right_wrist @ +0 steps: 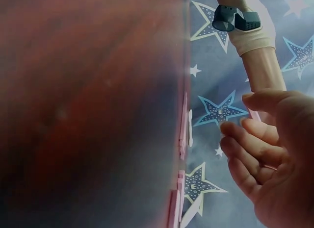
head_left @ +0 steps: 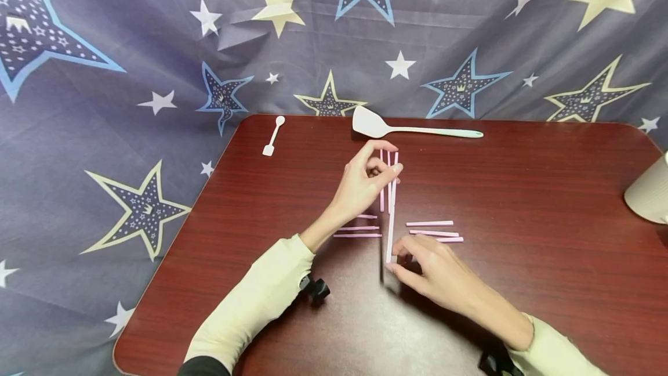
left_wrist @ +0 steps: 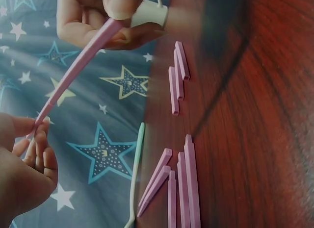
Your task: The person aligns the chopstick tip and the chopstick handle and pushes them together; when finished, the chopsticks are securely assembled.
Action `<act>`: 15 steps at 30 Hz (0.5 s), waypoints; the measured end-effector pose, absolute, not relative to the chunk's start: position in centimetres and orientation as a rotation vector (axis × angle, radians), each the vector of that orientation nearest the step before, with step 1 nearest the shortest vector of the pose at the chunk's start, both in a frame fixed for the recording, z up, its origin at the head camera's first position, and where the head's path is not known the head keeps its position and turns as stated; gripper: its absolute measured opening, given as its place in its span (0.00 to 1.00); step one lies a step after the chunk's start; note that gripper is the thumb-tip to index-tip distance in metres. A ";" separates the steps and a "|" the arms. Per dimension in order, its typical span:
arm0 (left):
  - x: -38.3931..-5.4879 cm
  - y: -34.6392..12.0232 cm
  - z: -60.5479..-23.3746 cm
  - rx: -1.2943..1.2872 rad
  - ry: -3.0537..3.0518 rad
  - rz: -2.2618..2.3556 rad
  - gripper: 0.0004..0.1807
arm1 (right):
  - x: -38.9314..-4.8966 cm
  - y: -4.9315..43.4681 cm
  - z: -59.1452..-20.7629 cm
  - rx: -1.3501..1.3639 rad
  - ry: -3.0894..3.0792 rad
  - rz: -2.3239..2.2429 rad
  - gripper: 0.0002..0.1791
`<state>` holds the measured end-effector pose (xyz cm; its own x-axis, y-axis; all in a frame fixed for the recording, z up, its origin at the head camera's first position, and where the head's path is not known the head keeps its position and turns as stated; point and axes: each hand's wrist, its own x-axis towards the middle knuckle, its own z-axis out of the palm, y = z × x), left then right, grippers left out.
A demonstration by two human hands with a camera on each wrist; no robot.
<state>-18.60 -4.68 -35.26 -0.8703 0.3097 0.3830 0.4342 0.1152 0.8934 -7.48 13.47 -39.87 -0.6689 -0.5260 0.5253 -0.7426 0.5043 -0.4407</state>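
Observation:
A long, slim pink stick (left_wrist: 81,61) is held clear of the table between both hands. At its far end, my left hand (head_left: 367,179) pinches it between thumb and fingertips. The near end sits between the thumb and fingers of my right hand (head_left: 435,268). A thin step shows along the stick close to the left fingertips in the left wrist view. Beyond, more pink sticks (head_left: 382,199) lie lengthwise on the table, partly covered by the left hand. Other pink sticks lie crosswise: a left group (head_left: 360,235) beside the left forearm and a right group (head_left: 430,224) just past the right hand.
Along the back edge of the dark red table (head_left: 548,202) lies a white spatula (head_left: 370,123) with a pale green handle. A small white double-ended scoop (head_left: 273,137) lies at the back left. At the right edge is a white cup (head_left: 649,193). Star-patterned cloth (head_left: 156,10) hangs behind.

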 end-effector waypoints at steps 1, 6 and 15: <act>-18.8 -4.6 -35.3 -0.754 -2.271 -1.878 0.17 | -7.6 13.5 -39.8 1.062 -2.425 0.927 0.11; -19.6 -4.4 -35.4 -0.725 -2.296 -1.866 0.15 | -8.2 13.5 -39.5 1.052 -2.434 0.896 0.11; -21.2 -3.8 -35.5 -0.709 -2.324 -1.822 0.15 | -9.4 13.9 -39.1 1.049 -2.445 0.899 0.11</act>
